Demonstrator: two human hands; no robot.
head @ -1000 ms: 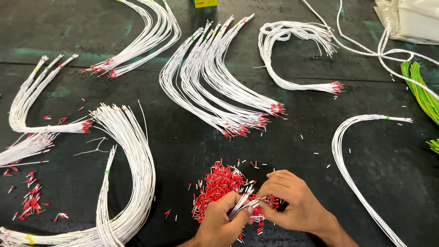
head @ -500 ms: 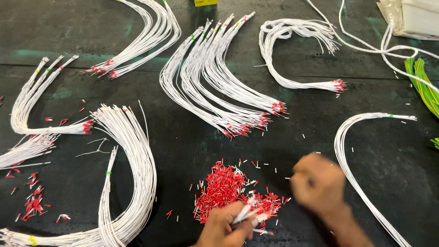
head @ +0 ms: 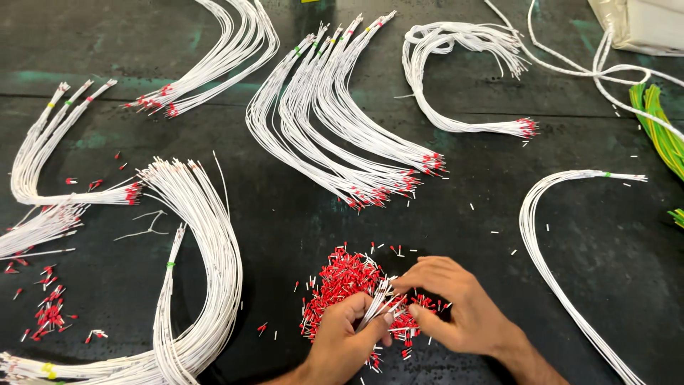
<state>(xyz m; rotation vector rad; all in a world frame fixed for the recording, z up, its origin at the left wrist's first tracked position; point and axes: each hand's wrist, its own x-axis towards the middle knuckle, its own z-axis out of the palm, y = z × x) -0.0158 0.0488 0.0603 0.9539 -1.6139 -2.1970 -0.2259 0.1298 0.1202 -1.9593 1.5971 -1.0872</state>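
I see smooth, glossy white plastic insulation on the wire bundles. The red ferrules look like shiny plastic sleeves with small metal tips. The dark tabletop seems matt, scuffed and slightly rough.

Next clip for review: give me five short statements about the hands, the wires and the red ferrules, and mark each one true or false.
1. The left hand grips a small bunch of white wire ends. True.
2. The pile of red ferrules lies on a white tray. False: it lies straight on the dark tabletop.
3. The right hand rests on the ferrule pile, fingertips next to the held wire ends. True.
4. The green-yellow wires lie between the two hands. False: they lie at the far right edge of the table.
5. The bundle of white wires in the middle top has red tips on its lower ends. True.
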